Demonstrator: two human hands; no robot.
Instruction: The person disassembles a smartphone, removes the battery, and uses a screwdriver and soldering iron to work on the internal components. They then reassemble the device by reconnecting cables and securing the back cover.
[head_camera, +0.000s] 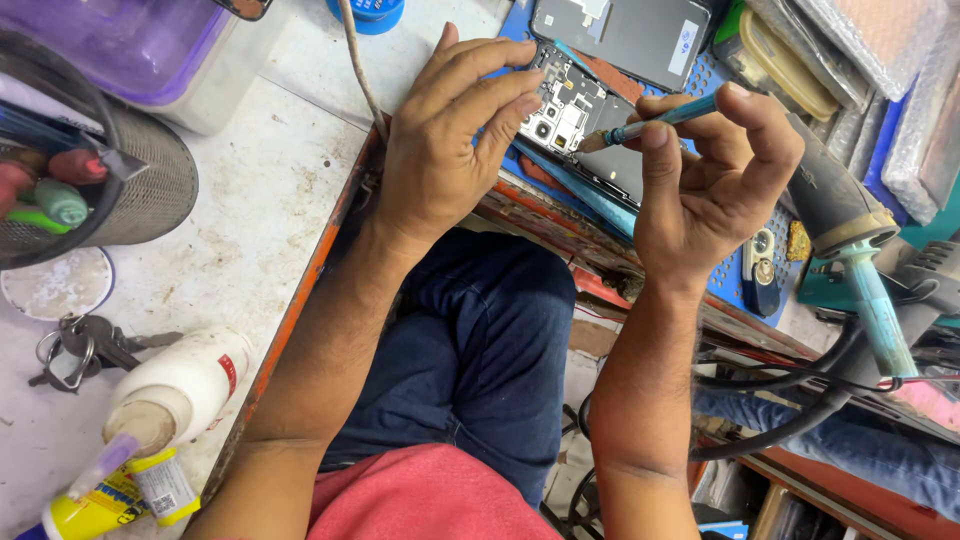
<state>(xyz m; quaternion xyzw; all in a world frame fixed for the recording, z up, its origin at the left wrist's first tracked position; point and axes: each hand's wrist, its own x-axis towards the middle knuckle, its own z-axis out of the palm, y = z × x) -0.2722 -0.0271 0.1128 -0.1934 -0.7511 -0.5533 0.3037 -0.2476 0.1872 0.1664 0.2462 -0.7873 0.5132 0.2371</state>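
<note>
Pinched between thumb and fingers, the right hand (700, 180) held a slim teal tool (655, 120), its tip touching the opened phone (580, 120) that lay back-off on the blue mat (735, 290). Fingers of the left hand (440, 150) lay loosely spread, fingertips pressing on the phone's upper end without closing around it. Just right stood a hot-air handle (850, 240); far left, a mesh cup (140, 190), keys (80, 345) and a white bottle (175, 390).

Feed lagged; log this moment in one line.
left hand: steadies opened phone | right hand: holds brush, tip on phone | blue mat beneath
</note>
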